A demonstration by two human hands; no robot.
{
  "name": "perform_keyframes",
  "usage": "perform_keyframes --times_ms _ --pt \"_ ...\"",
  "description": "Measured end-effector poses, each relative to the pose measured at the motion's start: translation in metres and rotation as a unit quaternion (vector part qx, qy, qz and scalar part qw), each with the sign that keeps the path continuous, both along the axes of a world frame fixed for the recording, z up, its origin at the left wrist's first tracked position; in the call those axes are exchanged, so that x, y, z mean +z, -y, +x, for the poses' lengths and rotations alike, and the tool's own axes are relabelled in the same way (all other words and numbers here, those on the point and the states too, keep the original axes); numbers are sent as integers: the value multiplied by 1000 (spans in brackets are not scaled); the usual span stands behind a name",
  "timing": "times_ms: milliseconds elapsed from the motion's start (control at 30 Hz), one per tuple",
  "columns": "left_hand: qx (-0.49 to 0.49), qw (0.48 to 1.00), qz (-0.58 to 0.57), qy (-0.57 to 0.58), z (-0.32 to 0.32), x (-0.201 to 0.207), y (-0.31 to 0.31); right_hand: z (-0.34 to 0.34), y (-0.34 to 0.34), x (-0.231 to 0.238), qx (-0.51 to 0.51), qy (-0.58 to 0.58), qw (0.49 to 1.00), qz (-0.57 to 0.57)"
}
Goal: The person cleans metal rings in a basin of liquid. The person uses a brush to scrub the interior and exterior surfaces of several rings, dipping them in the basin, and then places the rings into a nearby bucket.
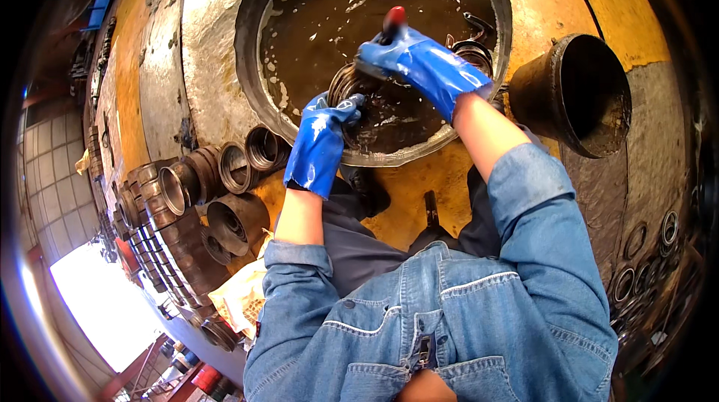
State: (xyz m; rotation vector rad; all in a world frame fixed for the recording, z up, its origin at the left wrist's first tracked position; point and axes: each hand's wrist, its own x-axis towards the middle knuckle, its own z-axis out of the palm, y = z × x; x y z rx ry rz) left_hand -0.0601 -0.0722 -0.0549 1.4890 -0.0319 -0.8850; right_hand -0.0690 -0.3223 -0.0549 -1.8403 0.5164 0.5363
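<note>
Both of my hands wear blue rubber gloves over a wide round tub (249,46) of murky brown liquid. My left hand (323,129) is closed around the edge of a dark, wet metal part with stacked ring-like ridges (345,86). In my right hand (397,52) is a tool with a red end (396,16) that points away from me; its working end is hidden by the glove and the part. That hand is right beside the ridged part, and whether it touches it is hard to see. Another ringed metal part (473,55) sits at the tub's right side.
A large dark metal bucket (592,99) lies tilted to the right of the tub. Several metal rings and cylinders (238,166) are lined up at the left. More rings (624,284) lie at the far right. A dark cable crosses the yellow floor beyond the bucket.
</note>
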Motion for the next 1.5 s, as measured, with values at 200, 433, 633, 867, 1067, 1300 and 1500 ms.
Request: perform_keyframes --times_ms 200,433,633,867,1067,1300,1500 --pt "-8 1000 -5 28 -5 13 2 -5 -14 31 -12 118 984 131" --pt "-13 999 -45 -21 -2 6 4 6 -7 -4 -44 34 998 -17" --pt "-38 993 46 -105 10 -10 13 -19 14 -28 -91 28 989 -115" --pt "6 992 -78 -98 2 -11 35 -31 26 28 -204 59 971 -111" --pt "-38 996 -49 -67 -12 -17 30 -36 57 -12 -211 81 954 -195" --pt "63 997 -3 -54 6 -18 -1 -34 22 27 -31 148 976 154" --pt "3 998 -18 65 -3 0 2 -3 -32 4 -16 122 992 36"
